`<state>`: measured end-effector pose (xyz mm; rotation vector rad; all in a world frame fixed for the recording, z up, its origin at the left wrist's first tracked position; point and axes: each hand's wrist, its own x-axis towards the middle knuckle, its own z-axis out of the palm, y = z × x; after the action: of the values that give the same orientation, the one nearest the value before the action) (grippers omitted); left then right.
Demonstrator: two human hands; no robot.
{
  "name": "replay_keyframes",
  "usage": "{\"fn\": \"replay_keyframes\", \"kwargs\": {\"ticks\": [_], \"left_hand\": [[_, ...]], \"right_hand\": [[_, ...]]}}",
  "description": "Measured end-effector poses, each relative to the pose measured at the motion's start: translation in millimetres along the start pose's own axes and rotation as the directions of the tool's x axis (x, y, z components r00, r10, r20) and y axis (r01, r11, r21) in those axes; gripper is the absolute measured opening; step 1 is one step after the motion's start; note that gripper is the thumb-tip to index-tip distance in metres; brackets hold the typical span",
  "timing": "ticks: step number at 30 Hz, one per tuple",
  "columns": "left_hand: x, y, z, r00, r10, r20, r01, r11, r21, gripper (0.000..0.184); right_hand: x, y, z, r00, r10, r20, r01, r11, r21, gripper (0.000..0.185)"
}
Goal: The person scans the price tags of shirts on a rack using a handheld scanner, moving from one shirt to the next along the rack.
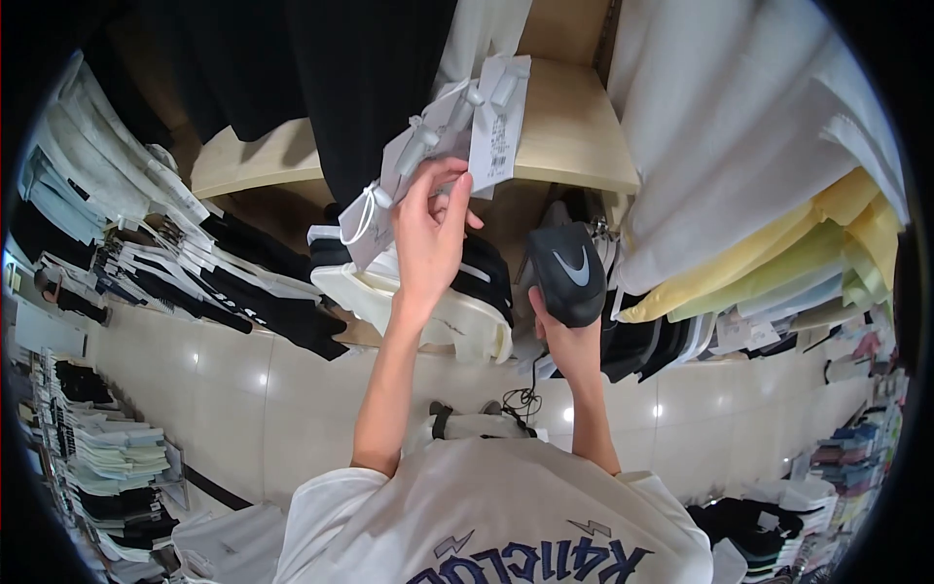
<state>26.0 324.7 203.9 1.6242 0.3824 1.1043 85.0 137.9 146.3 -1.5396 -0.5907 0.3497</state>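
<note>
My left hand [431, 229] is raised at the centre, its fingers closed around a bunch of white price tags [498, 141]. One tag faces me with printed lines and a barcode; light grey plastic security tags [418, 151] and a white string loop [364, 216] hang among them. To the right and a little lower, my right hand [574, 341] grips a black barcode scanner [567, 274] with a grey curved mark on top. The scanner covers most of those fingers. Below it dangles a coiled black cable [522, 397].
Pale wooden shelves [574, 131] stand ahead, with black garments [341, 88] and white garments [700, 127] hanging over them. Folded or hung clothes [418, 311] fill the lower rack. More clothing racks [107, 457] line both sides, over a glossy tiled floor [233, 389].
</note>
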Motion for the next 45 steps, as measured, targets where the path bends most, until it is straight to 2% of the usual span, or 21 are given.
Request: {"fn": "replay_keyframes", "kwargs": {"ticks": [3, 8, 10, 12, 14, 17, 18, 19, 20, 22, 24, 26, 30, 33, 35, 36, 38, 39, 41, 43, 45], "left_hand": [[-2, -7, 0, 0.998, -0.01, 0.057, 0.007, 0.999, 0.05, 0.021], [-17, -15, 6, 0.985, -0.077, 0.156, 0.065, 0.995, 0.078, 0.017], [-29, -20, 8, 0.976, -0.126, 0.175, 0.113, 0.99, 0.084, 0.016], [-47, -34, 9, 0.949, -0.216, 0.228, 0.198, 0.975, 0.1, 0.016], [-77, -54, 11, 0.915, -0.32, 0.247, 0.297, 0.947, 0.125, 0.019], [-148, -96, 9, 0.845, -0.432, 0.316, 0.397, 0.902, 0.171, 0.023], [-190, -109, 11, 0.81, -0.464, 0.357, 0.457, 0.883, 0.111, 0.02], [-222, -113, 11, 0.778, -0.49, 0.393, 0.513, 0.857, 0.053, 0.019], [-232, -107, 9, 0.772, -0.493, 0.4, 0.518, 0.854, 0.053, 0.019], [-240, -93, 6, 0.727, -0.514, 0.456, 0.523, 0.844, 0.118, 0.024], [-235, -88, 1, 0.727, -0.495, 0.476, 0.473, 0.863, 0.174, 0.03], [-231, -88, -5, 0.689, -0.421, 0.59, 0.275, 0.905, 0.325, 0.034], [-226, -78, -11, 0.657, -0.417, 0.628, 0.241, 0.905, 0.349, 0.038], [-239, -82, -17, 0.608, -0.454, 0.651, 0.187, 0.879, 0.439, 0.04], [-249, -83, -23, 0.551, -0.501, 0.667, 0.284, 0.865, 0.414, 0.044], [-254, -83, -28, 0.541, -0.489, 0.684, 0.27, 0.872, 0.409, 0.044], [-267, -84, -38, 0.573, -0.476, 0.667, 0.306, 0.879, 0.365, 0.045], [-273, -89, -44, 0.553, -0.467, 0.69, 0.31, 0.884, 0.349, 0.046], [-284, -97, -56, 0.555, -0.452, 0.698, 0.287, 0.892, 0.349, 0.046], [-284, -87, -63, 0.564, -0.442, 0.698, 0.262, 0.897, 0.356, 0.046], [-277, -74, -66, 0.502, -0.511, 0.698, 0.327, 0.859, 0.393, 0.046]], "right_hand": [[-5, 3, -8, 0.998, 0.043, 0.045, -0.044, 0.999, 0.024, 0.028], [-17, 32, -10, 0.995, 0.103, 0.008, -0.103, 0.99, 0.097, 0.03], [-22, 38, -10, 0.996, 0.089, 0.006, -0.088, 0.98, 0.178, 0.033], [-31, 54, -13, 0.992, 0.124, 0.023, -0.126, 0.984, 0.129, 0.033], [-41, 64, -12, 0.969, 0.246, 0.024, -0.246, 0.948, 0.203, 0.029], [-58, 81, -1, 0.973, 0.226, -0.037, -0.209, 0.943, 0.259, 0.027], [-64, 91, -1, 0.973, 0.219, -0.075, -0.19, 0.941, 0.28, 0.028], [-67, 70, -2, 0.933, 0.36, -0.005, -0.33, 0.862, 0.385, 0.032], [-70, 73, -2, 0.931, 0.365, -0.012, -0.333, 0.861, 0.385, 0.032], [-76, 83, -2, 0.941, 0.336, -0.04, -0.316, 0.915, 0.252, 0.032], [-81, 88, -2, 0.934, 0.354, -0.043, -0.332, 0.908, 0.255, 0.033], [-85, 93, -2, 0.936, 0.348, 0.052, -0.351, 0.911, 0.217, 0.037], [-102, 113, 5, 0.958, 0.284, 0.034, -0.284, 0.934, 0.215, 0.039], [-115, 116, 8, 0.968, 0.252, 0.002, -0.25, 0.96, 0.122, 0.042], [-125, 113, 14, 0.947, 0.319, -0.026, -0.31, 0.936, 0.169, 0.036], [-130, 107, 17, 0.948, 0.313, -0.05, -0.301, 0.938, 0.174, 0.036], [-140, 94, 22, 0.931, 0.363, -0.026, -0.36, 0.929, 0.083, 0.038], [-147, 96, 25, 0.932, 0.36, -0.046, -0.356, 0.931, 0.079, 0.038], [-161, 104, 30, 0.945, 0.325, -0.03, -0.326, 0.943, -0.062, 0.038], [-171, 102, 31, 0.954, 0.299, -0.013, -0.299, 0.951, -0.081, 0.037], [-176, 100, 32, 0.972, 0.237, 0.006, -0.236, 0.968, -0.083, 0.036]]}}
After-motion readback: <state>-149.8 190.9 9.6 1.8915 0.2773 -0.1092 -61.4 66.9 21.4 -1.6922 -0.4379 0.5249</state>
